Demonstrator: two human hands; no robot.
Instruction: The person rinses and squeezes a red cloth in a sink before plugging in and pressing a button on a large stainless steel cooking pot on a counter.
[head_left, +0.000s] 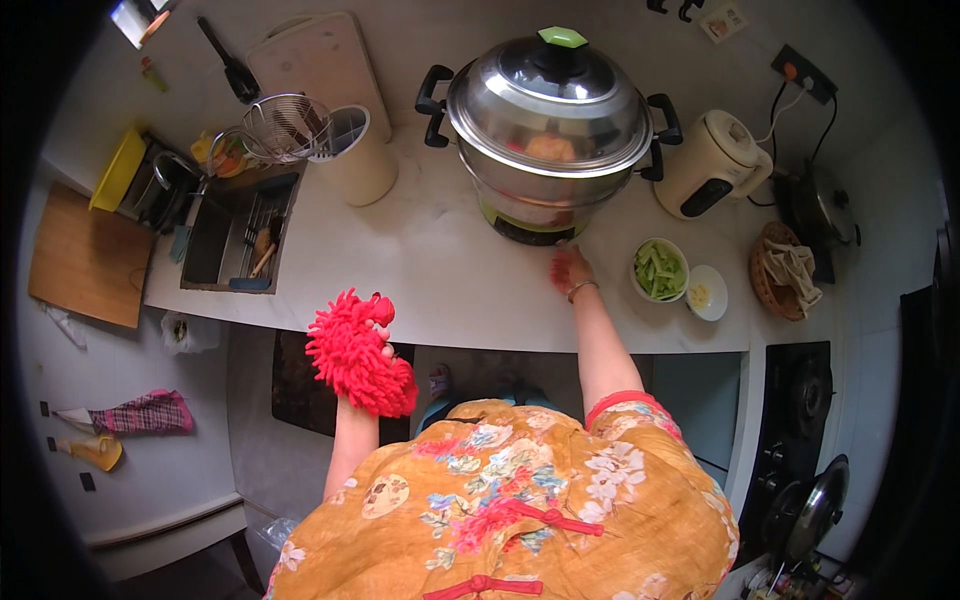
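My left hand (386, 337) grips a red chenille cleaning cloth (352, 352) in front of the counter's front edge; only some fingertips show past its strands. My right hand (571, 268) reaches to the control panel at the foot of an electric steamer pot (551, 187), fingertips at or close to the panel's lower edge. Whether they touch it cannot be told. A domed steel lid (487, 112) with a green knob (562, 37) covers the pot. Right of that hand stand a white bowl of cut green vegetable (660, 270) and a smaller white bowl (718, 304) with chopped pale pieces.
A cream electric kettle (705, 165) stands right of the pot, a wicker basket (761, 277) with cloth farther right. On the left are a utensil holder (364, 169), wire strainer (285, 127) and sink (214, 232). A black hob (795, 420) lies at the lower right.
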